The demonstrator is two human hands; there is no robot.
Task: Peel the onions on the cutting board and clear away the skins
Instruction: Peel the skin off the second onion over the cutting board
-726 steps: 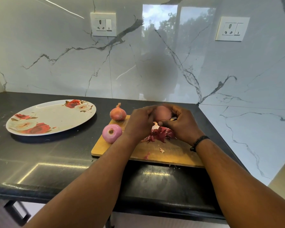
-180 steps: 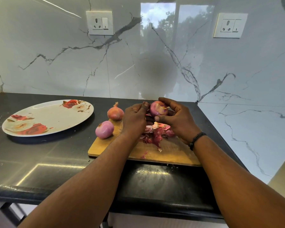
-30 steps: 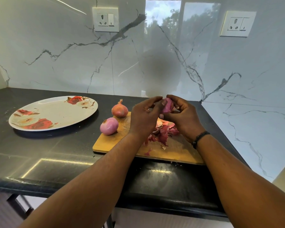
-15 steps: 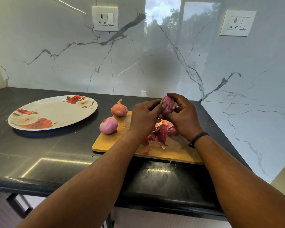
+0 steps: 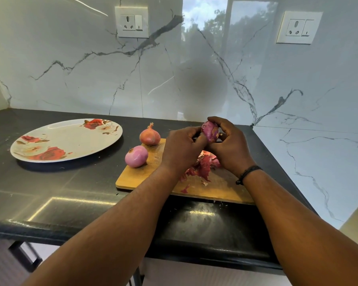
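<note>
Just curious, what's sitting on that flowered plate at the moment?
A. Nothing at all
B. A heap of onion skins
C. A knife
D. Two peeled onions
A: the flowered plate shows only its printed roses; the skins lie on the cutting board, and so does the peeled onion.

- You face a glossy white marble wall (image 5: 81, 75) veined grey, meeting a second marble wall (image 5: 322, 162) at your right.
- Two sockets: left socket (image 5: 132, 22), right socket (image 5: 299, 27).
- Your black countertop (image 5: 50, 193) reflects light.
</note>
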